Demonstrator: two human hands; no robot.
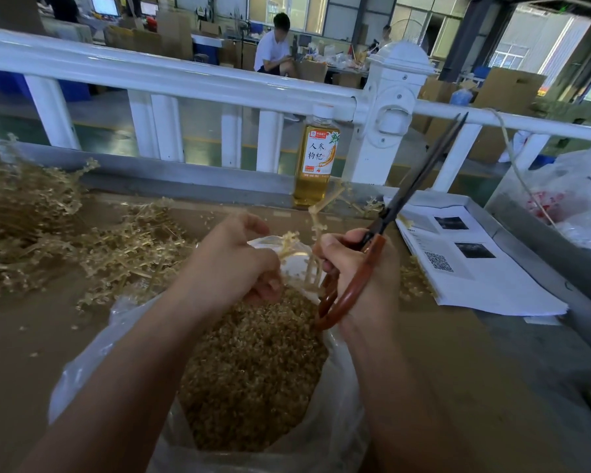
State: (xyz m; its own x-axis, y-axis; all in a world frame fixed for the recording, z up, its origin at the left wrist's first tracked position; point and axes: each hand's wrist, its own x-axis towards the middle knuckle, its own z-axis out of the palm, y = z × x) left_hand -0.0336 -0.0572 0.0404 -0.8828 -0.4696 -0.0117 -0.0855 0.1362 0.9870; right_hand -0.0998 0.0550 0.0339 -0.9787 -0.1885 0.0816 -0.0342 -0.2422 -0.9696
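My left hand [234, 257] grips a pale gold plastic sprue [313, 230] above an open clear plastic bag [93, 353]. The sprue's branches stick up between both hands. My right hand [359, 274] holds scissors [413, 186] by their red-brown handles; the dark blades are together and point up and to the right. The bag is filled with small golden cut pieces [253, 370]. Both forearms reach in from the bottom of the view.
A heap of tangled golden sprues [58, 227] covers the brown table on the left. A bottle of yellow drink [316, 158] stands by the white railing [185, 83]. A stack of printed sheets [475, 261] lies at right, and a plastic bag [574, 199] beyond. A person sits in the background.
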